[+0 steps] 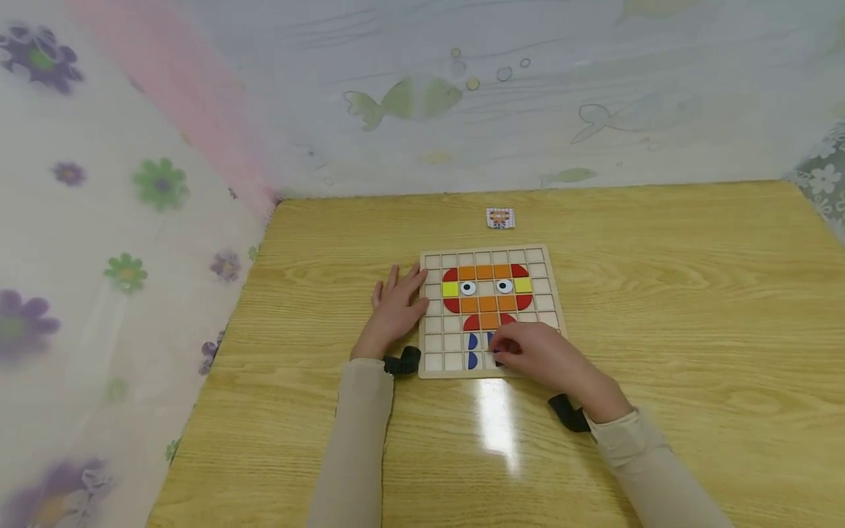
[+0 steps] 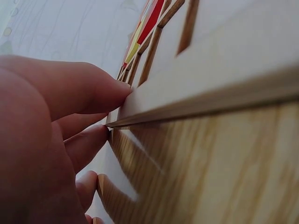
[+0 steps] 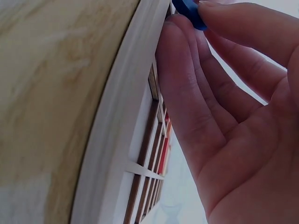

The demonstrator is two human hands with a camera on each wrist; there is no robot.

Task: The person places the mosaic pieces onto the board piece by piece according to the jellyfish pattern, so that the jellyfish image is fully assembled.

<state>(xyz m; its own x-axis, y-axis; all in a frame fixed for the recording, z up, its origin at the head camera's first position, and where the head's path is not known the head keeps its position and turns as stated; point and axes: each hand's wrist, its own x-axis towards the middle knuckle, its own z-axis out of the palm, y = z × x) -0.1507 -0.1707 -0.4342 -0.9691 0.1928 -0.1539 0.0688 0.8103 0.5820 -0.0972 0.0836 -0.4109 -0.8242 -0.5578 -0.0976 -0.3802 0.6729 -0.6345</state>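
Observation:
A square wooden grid board (image 1: 433,342) lies on the table, with flat colored tiles in its cells forming a face-like figure. Orange square tiles (image 1: 485,272), red rounded corners, yellow squares and two eye discs (image 1: 467,288) make up its upper part. Below sit blue half-round tiles (image 1: 472,360). My left hand (image 1: 396,312) rests along the board's left edge, its fingers spread and touching the rim. Over the lower right part of the figure, my right hand (image 1: 548,356) pinches a blue tile (image 3: 189,13) between thumb and fingers. That hand hides some cells beneath it.
A small picture card (image 1: 500,218) with a similar figure lies behind the board. Walls with fish and flower prints border the wooden table (image 1: 693,308) at the back and left. Black devices (image 1: 569,414) are worn at both wrists.

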